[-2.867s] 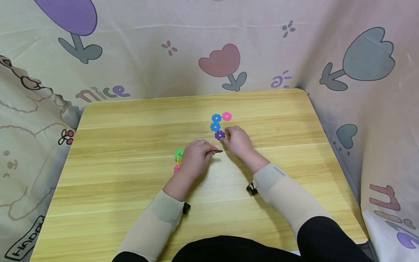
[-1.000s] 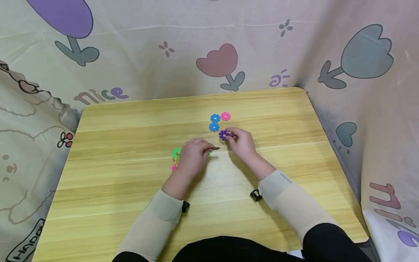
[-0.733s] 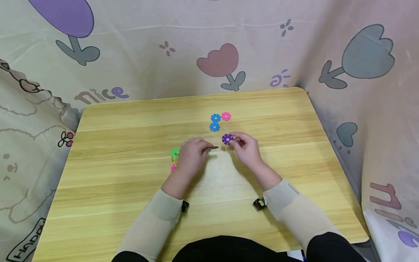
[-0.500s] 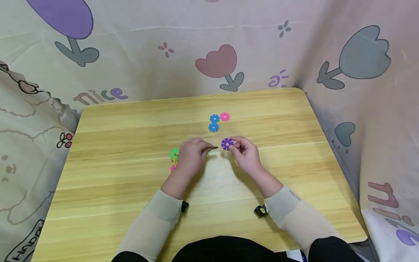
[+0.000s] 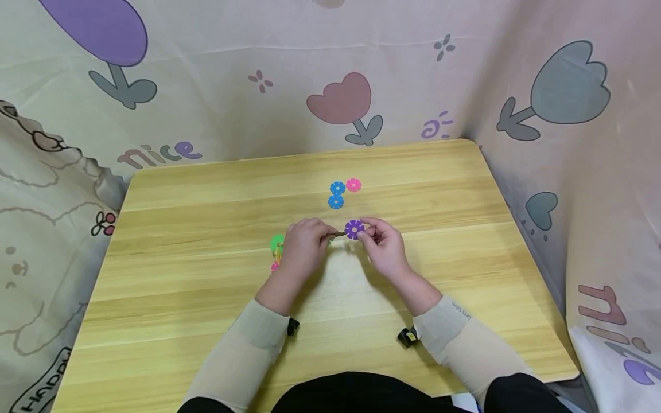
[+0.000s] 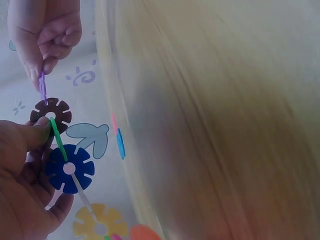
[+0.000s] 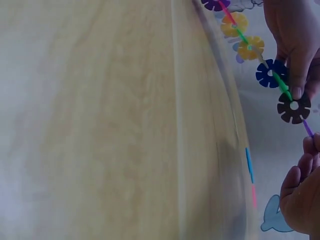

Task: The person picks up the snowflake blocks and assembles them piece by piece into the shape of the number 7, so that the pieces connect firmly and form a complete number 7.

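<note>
My left hand (image 5: 306,245) pinches a brown notched disc (image 6: 57,111) at the end of a chain of interlocking plastic discs. Behind the brown disc the chain runs through a green disc (image 6: 58,140) and a dark blue disc (image 6: 82,167) to a yellow disc (image 6: 90,226) and others, partly hidden by the hand in the head view. Between thumb and fingers my right hand (image 5: 384,246) holds a purple disc (image 5: 354,229). The purple disc's edge meets the brown disc's edge, the two standing at right angles to each other.
Two blue discs (image 5: 336,201) and a pink disc (image 5: 353,184) lie on the wooden table (image 5: 206,321) beyond the hands. A printed curtain (image 5: 232,103) hangs around the table's back and sides.
My right hand has picked the purple disc up from beside the blue ones, drawn it back toward me, then moved it left against the brown disc. The left hand has stayed nearly still.
</note>
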`<action>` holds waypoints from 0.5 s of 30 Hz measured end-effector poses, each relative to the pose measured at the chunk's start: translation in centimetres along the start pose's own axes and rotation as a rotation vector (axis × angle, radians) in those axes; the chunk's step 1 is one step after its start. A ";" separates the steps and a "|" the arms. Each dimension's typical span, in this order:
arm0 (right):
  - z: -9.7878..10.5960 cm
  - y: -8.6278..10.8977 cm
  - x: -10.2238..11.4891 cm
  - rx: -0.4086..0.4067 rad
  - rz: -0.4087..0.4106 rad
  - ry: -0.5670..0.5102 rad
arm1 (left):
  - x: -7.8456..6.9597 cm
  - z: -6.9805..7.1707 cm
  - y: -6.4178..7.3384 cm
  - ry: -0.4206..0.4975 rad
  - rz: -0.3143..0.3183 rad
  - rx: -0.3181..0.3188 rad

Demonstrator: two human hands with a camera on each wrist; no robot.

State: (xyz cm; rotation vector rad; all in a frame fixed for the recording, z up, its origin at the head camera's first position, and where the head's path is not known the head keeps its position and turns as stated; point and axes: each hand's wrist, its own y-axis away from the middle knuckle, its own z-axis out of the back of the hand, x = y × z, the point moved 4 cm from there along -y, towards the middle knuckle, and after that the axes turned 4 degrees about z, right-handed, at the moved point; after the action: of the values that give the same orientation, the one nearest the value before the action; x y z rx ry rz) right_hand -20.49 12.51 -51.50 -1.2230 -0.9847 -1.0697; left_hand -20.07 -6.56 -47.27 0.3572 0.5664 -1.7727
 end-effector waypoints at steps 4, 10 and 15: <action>-0.2 0.1 0.1 -0.022 0.012 -0.025 | -0.1 0.0 0.0 0.000 0.006 -0.007; -0.6 0.5 0.3 -0.086 0.057 -0.054 | -0.2 0.0 0.1 0.010 0.014 -0.015; -1.0 0.8 0.3 -0.104 0.073 -0.060 | -0.3 -0.2 0.1 0.012 0.006 -0.025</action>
State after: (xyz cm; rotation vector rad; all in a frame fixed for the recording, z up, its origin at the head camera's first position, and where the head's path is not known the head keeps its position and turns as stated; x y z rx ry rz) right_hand -19.63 11.55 -51.45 -1.3724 -0.9327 -1.0422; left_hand -19.91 -6.23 -47.27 0.3524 0.5948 -1.7572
